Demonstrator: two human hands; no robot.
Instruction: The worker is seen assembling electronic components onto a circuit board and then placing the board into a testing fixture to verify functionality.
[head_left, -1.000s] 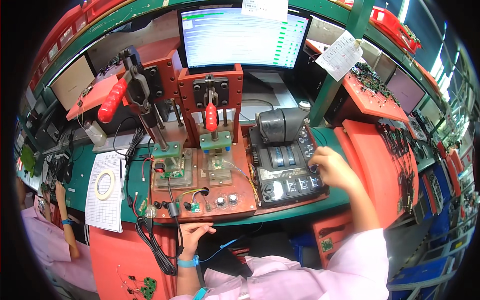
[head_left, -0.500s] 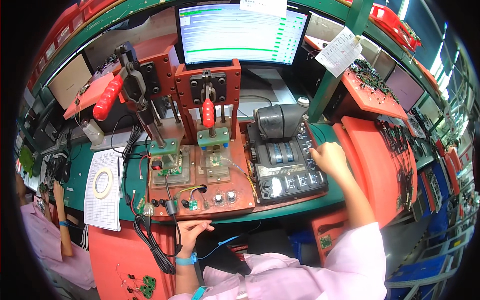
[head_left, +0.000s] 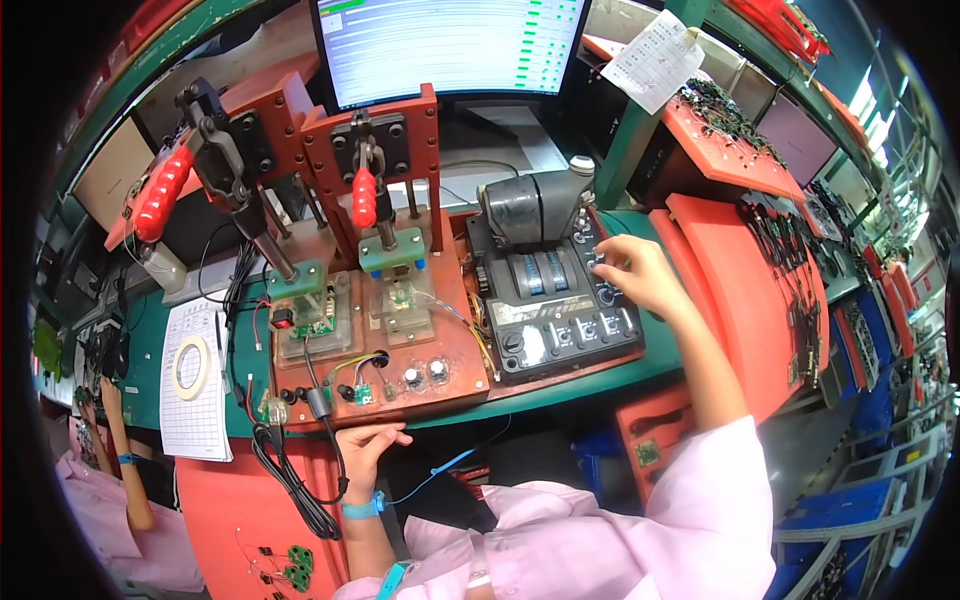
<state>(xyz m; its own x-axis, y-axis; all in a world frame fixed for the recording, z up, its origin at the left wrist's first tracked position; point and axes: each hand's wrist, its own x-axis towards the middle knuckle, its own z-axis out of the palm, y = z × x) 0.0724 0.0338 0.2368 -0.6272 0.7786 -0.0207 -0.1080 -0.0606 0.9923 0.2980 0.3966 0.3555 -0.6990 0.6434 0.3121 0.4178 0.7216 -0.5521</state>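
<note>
My right hand [head_left: 642, 278] is at the right side of a black throttle controller [head_left: 545, 290], beside its small knobs [head_left: 606, 294]. Its thumb and index finger are curved and apart, with no held object showing between them. The controller has a large dark grey lever grip, two ribbed blue-grey wheels and a row of switches along its front. Resting by the bench's front edge, my left hand [head_left: 366, 452] is open, fingers stretched to the right, a blue wrist strap [head_left: 363, 506] below it. A coiled black cable [head_left: 292, 490] hangs just left of that hand.
Left of the controller stands a red fixture [head_left: 375, 150] with red-handled toggle clamps [head_left: 365, 197] over circuit boards. A tape roll [head_left: 191, 368] lies on paper sheets. Behind is a lit monitor [head_left: 450, 50]; red foam [head_left: 745, 300] with cables lies at right. A co-worker's arm [head_left: 127, 450] shows far left.
The view has shifted, moving the bench left and up in the picture. My right hand has moved farther up the controller's right side, its thumb and index finger now apart. My left hand stays by the bench edge.
</note>
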